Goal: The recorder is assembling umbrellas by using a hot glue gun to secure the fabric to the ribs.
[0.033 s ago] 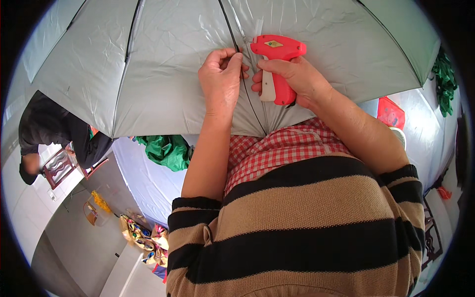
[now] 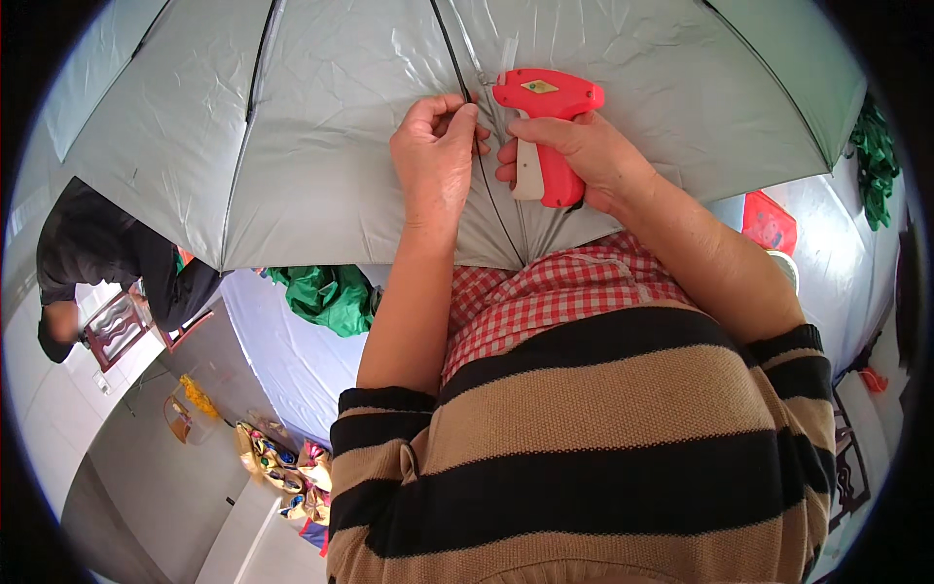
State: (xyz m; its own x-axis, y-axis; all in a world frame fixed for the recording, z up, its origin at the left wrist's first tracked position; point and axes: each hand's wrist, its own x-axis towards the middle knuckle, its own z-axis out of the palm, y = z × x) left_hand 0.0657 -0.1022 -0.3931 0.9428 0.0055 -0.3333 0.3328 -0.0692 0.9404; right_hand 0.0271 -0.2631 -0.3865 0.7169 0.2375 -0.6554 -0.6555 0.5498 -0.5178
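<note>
I have the left hand [image 2: 428,161] closed in a pinch, thumb and forefinger together on the dark rib [image 2: 494,195] of a grey umbrella [image 2: 331,165]. The umbrella lies open with its ribbed inner side facing my camera, and its near edge meets the red-and-white checked cloth [image 2: 574,282] at the wearer's waist.

My right hand [image 2: 589,161] is wrapped firmly round the handle of a red tag gun [image 2: 559,97], fingers curled at its white trigger [image 2: 527,173]. The gun sits just right of the left hand, in front of the grey fabric, its nose pointing left toward the rib. On its side I see a small gold, diamond-shaped label [image 2: 538,87] with a tiny mark that is too small for me to make out.

To the left, crumpled green cloth [image 2: 331,302] rests on a pale surface [image 2: 292,365], and a person in black [image 2: 97,234] bends forward beyond it. At the right, a red bag [image 2: 769,224] carries a paler print that I cannot read.
</note>
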